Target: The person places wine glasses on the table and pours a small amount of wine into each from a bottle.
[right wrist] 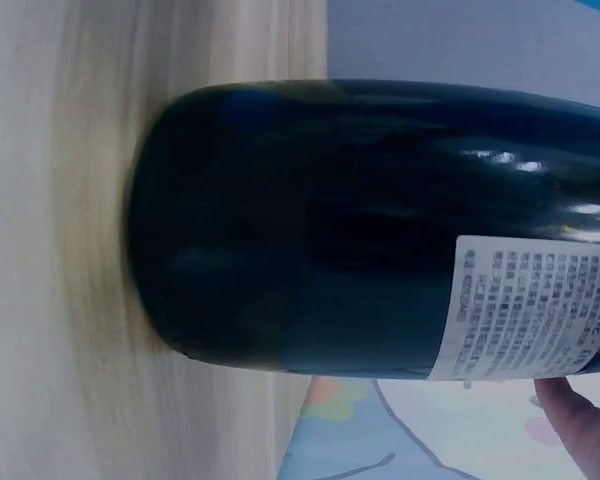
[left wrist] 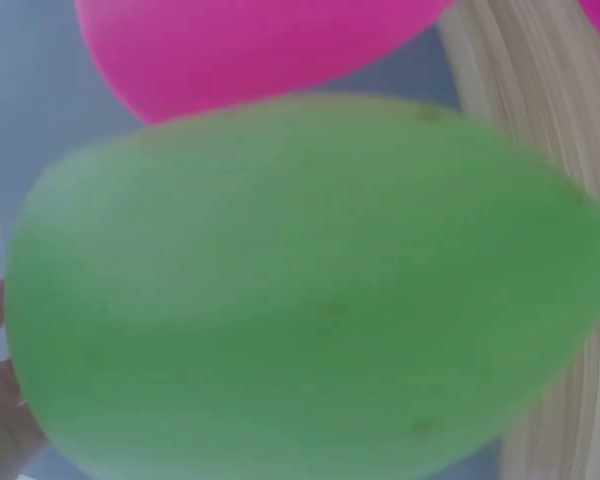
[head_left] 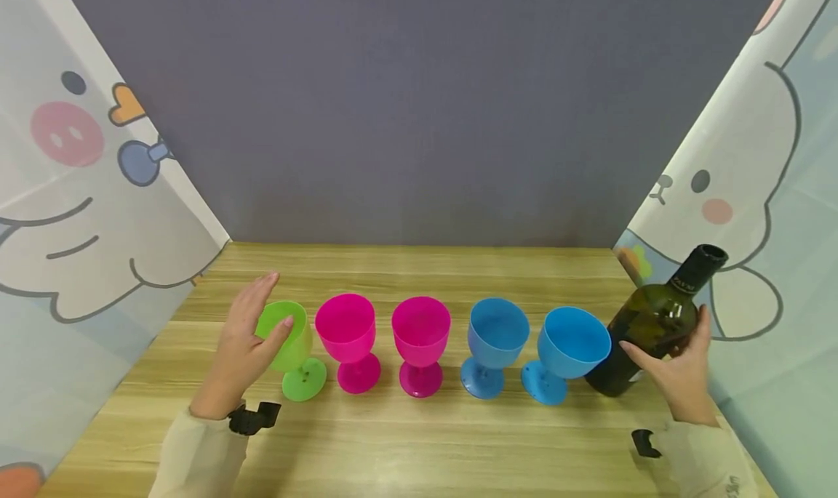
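Left hand [head_left: 238, 349] spreads beside the green goblet [head_left: 297, 349], right hand [head_left: 683, 376] curves round the bottle [head_left: 644, 327]

"What stands at the far side?"
"A plain grey panel [head_left: 419, 113], behind the wood-grain tabletop [head_left: 419, 447]."
"And the sides?"
"Left, a cartoon sheet [head_left: 39, 367] with a pink-snouted figure [head_left: 150, 222]; right, another printed sheet [head_left: 799, 382] with a pink-cheeked white animal [head_left: 743, 149]."

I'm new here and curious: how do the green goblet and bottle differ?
The bottle is taller than the green goblet. The goblet opens into a wide bowl; the bottle narrows to a slim neck. The goblet is bright green; the bottle is dark and glossy with a white printed label. Both stand on the wooden tabletop.
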Available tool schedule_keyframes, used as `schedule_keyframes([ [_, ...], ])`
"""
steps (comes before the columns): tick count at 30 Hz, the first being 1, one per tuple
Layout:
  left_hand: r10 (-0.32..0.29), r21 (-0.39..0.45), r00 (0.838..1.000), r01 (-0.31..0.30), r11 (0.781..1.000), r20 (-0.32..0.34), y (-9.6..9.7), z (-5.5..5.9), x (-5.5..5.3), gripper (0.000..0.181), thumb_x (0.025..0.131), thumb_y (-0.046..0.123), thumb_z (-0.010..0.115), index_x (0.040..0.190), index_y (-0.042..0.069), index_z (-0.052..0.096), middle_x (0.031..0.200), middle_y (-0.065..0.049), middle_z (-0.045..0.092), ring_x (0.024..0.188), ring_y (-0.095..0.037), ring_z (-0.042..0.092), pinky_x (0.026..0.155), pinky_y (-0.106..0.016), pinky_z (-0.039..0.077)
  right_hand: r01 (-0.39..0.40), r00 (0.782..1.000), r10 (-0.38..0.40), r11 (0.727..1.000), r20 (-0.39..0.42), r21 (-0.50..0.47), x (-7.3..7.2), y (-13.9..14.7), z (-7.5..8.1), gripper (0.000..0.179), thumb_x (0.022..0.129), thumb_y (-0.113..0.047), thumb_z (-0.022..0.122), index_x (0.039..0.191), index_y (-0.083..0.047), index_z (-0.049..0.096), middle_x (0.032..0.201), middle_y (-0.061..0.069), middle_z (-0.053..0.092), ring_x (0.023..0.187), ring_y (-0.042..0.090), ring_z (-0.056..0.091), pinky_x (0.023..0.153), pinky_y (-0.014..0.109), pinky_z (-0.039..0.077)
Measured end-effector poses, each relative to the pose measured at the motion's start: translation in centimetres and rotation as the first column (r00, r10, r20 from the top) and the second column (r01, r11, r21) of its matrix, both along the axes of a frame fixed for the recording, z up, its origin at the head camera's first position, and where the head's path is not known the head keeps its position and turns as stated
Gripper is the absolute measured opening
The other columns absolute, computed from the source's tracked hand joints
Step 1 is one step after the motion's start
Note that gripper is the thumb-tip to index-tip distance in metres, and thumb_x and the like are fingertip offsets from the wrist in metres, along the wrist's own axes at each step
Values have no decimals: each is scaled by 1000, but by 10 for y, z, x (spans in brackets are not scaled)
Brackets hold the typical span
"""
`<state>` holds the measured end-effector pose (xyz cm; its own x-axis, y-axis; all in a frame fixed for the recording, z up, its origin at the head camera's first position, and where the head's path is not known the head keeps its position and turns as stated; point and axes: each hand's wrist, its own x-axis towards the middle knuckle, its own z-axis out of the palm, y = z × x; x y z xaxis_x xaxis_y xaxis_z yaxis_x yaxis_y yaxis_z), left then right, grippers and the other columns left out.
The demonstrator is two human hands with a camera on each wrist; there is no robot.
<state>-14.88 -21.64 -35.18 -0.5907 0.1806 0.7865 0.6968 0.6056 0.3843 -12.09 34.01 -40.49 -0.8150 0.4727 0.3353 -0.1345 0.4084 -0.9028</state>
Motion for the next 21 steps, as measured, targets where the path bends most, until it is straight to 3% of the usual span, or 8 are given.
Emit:
schedule_keyframes([
  [5,-44,10,998,44,999,49,11,2,-2,53,91,16,60,139,-4,44,136,-27,48,133,-8,31,110,-36,23,22,999,-21,999,-38,25,-1,1,-1,112,72,13,71,153,-24,4,150,9,30,125,12,36,106,24,28],
  [9,-88,16,993,87,996,78,24,2,-5,54,87,5,59,138,-5,44,135,-28,47,128,-23,39,106,-27,26,37,999,-36,998,-39,43,-2,2,0,111,71,13,72,153,-23,6,149,10,30,124,11,36,103,22,29],
  [13,-129,-2,985,129,992,111,39,3,-10,56,85,4,60,137,-8,44,136,-27,47,123,-41,40,105,-45,31,33,999,-32,998,-36,45,-2,2,1,111,71,13,72,153,-23,5,150,11,29,124,12,35,103,22,29],
  [16,-136,-36,977,144,989,162,49,5,-11,59,84,6,62,139,-7,42,138,-25,46,126,-44,39,100,-62,31,29,999,-28,999,-37,39,-2,1,2,111,72,13,72,153,-23,6,149,10,29,124,12,36,103,22,29],
  [21,-150,-109,971,172,979,184,62,5,-11,63,87,16,67,139,-8,41,138,-27,46,126,-46,39,97,-66,33,20,1000,-20,999,-14,33,0,0,-1,110,72,11,72,153,-23,6,149,10,29,123,12,36,102,21,30],
])
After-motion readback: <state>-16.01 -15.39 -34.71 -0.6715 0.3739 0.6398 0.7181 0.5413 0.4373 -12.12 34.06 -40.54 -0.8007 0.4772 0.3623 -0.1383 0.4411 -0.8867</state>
